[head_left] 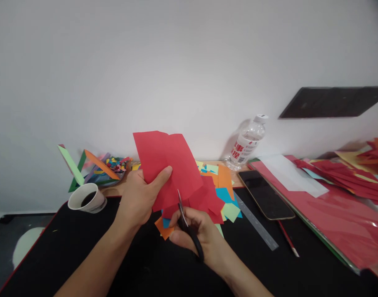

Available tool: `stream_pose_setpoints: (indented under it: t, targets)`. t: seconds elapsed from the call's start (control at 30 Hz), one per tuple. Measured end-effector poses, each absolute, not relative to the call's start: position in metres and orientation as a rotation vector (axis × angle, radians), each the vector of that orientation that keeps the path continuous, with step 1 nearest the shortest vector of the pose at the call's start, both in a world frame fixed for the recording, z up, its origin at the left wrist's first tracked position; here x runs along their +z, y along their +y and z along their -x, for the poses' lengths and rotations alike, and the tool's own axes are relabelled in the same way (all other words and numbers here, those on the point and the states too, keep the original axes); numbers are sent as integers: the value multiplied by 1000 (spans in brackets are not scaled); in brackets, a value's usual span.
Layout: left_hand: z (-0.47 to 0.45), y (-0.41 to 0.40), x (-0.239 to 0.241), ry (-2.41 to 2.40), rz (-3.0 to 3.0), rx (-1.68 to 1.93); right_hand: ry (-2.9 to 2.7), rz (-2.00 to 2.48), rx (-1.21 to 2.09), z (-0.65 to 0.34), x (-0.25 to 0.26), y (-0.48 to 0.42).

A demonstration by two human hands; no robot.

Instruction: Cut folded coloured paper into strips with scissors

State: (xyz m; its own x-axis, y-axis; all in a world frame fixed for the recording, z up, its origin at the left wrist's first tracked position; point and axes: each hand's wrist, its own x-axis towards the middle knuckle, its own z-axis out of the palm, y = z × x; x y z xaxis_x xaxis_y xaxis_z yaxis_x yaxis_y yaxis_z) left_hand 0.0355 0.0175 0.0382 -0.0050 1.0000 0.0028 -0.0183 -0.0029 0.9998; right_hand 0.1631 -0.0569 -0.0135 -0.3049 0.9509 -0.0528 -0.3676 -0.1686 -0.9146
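Observation:
My left hand [138,194] grips a creased sheet of red paper [181,165] by its lower left part, thumb on the near face. The sheet is held up above the desk, tilted toward me. My right hand [197,229] is closed round black-handled scissors [189,231], blades pointing up at the sheet's lower part. Whether the blades are cutting into the paper I cannot tell. Below and behind the sheet lies a pile of paper scraps [229,210] in red, blue, orange, green and yellow, partly hidden by the sheet and my right hand.
A paper cup [96,202] with dark contents stands at left, near folded paper strips [100,165]. At right are a clear bottle [246,142], a phone [266,194], a ruler [257,225], a red pencil [288,239] and packed red sheets [334,218]. A wall [176,74] rises behind.

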Motion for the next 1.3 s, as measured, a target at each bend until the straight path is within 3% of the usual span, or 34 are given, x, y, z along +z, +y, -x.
stream_pose_setpoints:
  t: [1.3]
  targets:
    - [-37, 6, 44, 1222, -1281, 1123, -1074, 854, 1637, -165, -15, -59]
